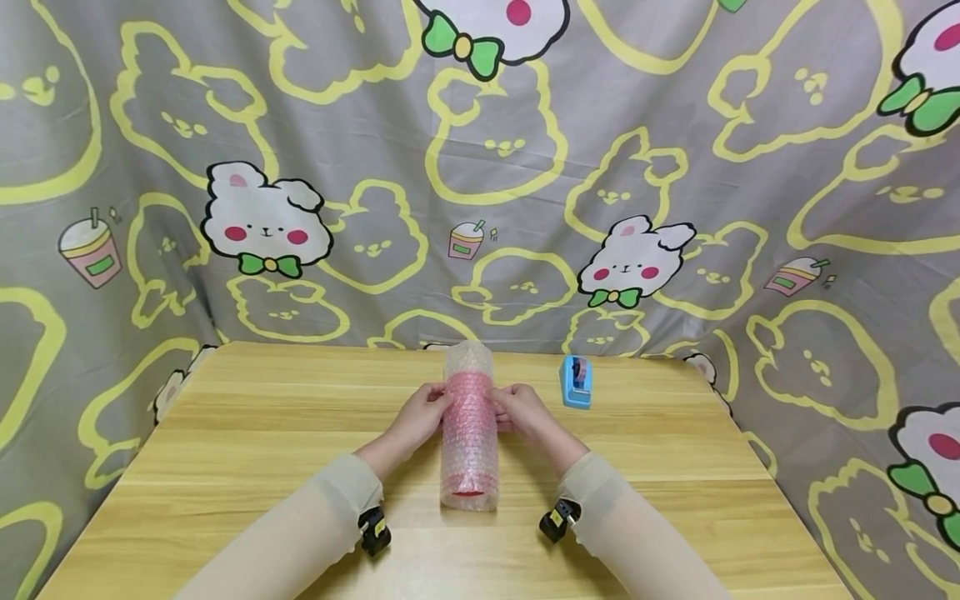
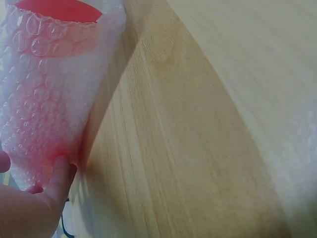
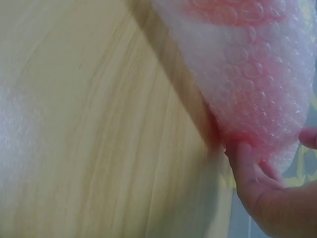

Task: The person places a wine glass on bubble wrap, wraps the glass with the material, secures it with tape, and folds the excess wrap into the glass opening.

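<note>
A long roll of clear bubble wrap (image 1: 470,450) lies on the table with its near end toward me, and a pink-red thing shows through it. At that near end, a red round surface (image 2: 64,10) shows inside the wrap in the left wrist view. My left hand (image 1: 422,412) holds the roll's left side, thumb on top and fingers low against it. From the right side my right hand (image 1: 522,410) grips it at about the same height, its fingers (image 3: 242,161) at the lower side of the wrap. The wrapped thing's exact kind is hidden.
A blue tape dispenser (image 1: 577,383) with a roll of tape stands at the back right of the wooden table (image 1: 300,392). Behind the table and along its sides hangs a grey curtain (image 1: 390,150) with cartoon animals.
</note>
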Action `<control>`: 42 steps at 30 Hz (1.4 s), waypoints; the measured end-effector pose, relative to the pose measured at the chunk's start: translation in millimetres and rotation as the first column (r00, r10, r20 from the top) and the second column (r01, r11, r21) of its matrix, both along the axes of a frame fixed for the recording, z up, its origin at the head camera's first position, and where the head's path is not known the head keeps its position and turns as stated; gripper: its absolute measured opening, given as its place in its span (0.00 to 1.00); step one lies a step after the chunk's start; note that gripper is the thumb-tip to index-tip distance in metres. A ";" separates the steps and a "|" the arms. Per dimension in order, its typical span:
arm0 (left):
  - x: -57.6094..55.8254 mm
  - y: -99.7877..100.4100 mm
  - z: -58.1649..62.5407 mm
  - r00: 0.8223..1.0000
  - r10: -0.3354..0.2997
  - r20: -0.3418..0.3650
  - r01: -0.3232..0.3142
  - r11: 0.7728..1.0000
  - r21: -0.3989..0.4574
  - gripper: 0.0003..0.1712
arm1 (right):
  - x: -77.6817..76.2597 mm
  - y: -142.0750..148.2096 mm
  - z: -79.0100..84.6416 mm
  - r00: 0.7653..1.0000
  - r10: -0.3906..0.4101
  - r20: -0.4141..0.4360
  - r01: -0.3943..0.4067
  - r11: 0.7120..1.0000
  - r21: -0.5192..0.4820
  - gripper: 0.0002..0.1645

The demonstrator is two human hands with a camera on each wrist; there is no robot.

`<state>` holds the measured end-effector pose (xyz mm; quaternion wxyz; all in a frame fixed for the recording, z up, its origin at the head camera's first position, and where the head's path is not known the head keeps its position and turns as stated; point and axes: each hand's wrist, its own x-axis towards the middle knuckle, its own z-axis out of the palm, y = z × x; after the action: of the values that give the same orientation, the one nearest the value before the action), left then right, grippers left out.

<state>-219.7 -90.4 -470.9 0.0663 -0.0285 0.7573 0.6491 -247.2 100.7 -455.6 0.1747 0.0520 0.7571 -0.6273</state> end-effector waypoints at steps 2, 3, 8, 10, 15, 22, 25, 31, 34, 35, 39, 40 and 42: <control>0.5 0.1 0.5 1.000 -0.002 0.006 0.002 1.000 0.016 0.24 | -0.2 -0.1 -0.7 1.000 -0.004 -0.003 0.004 1.000 0.000 0.16; 0.8 0.2 0.7 1.000 -0.003 0.008 0.003 1.000 0.020 0.24 | -0.1 -0.1 -0.9 1.000 -0.006 -0.004 0.006 1.000 0.001 0.16; 2.0 0.3 1.0 1.000 -0.018 0.020 0.018 1.000 0.009 0.27 | 0.3 -0.6 -2.2 1.000 -0.010 -0.002 0.010 1.000 0.007 0.15; 1.9 0.5 1.0 0.999 -0.025 0.023 0.025 1.000 0.008 0.28 | 0.2 -0.8 -3.3 1.000 -0.010 -0.003 0.010 1.000 0.010 0.15; 2.0 -0.3 0.2 0.999 -0.037 0.026 0.037 0.999 0.014 0.28 | -0.2 -0.9 -6.6 1.000 -0.009 0.003 0.008 1.000 0.024 0.18; 3.0 -2.0 0.0 0.998 -0.052 0.023 0.052 0.999 0.004 0.29 | 0.5 -0.7 -8.3 1.000 0.006 0.010 -0.006 1.000 0.022 0.21; 3.3 -2.1 0.8 0.999 -0.048 0.009 0.048 0.999 0.002 0.29 | 1.0 -0.5 -7.7 1.000 0.007 0.012 -0.007 1.000 0.014 0.23; 2.8 -1.3 -0.5 0.999 -0.041 -0.004 0.041 0.999 0.034 0.28 | 0.8 0.7 -7.1 1.000 -0.021 0.008 0.021 0.999 0.027 0.24; 2.5 -0.8 -1.0 0.999 -0.038 -0.001 0.038 0.998 0.053 0.28 | -0.3 0.7 -7.0 0.999 -0.035 0.009 0.035 0.999 0.023 0.22; 2.4 -0.6 -0.9 0.999 -0.036 -0.001 0.036 0.997 0.061 0.28 | -0.8 0.7 -7.0 0.999 -0.036 0.009 0.036 0.999 0.020 0.21; 2.5 -0.4 -0.4 0.999 -0.034 0.002 0.034 0.997 0.073 0.27 | -1.5 1.6 -5.9 1.000 -0.026 0.006 0.026 1.000 -0.001 0.20; 2.5 -0.3 -0.3 0.999 -0.033 0.000 0.033 0.997 0.076 0.27 | 0.5 1.4 -1.3 1.000 -0.016 0.007 0.016 1.000 -0.002 0.20; 2.5 -0.3 -0.2 1.000 -0.031 0.000 0.031 0.997 0.074 0.27 | 0.8 2.1 -0.9 1.000 -0.011 0.002 0.011 1.000 -0.007 0.20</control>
<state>-217.2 -90.7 -471.0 0.0778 -0.0145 0.7331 0.6755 -246.4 102.8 -456.5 0.1720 0.0562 0.7546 -0.6307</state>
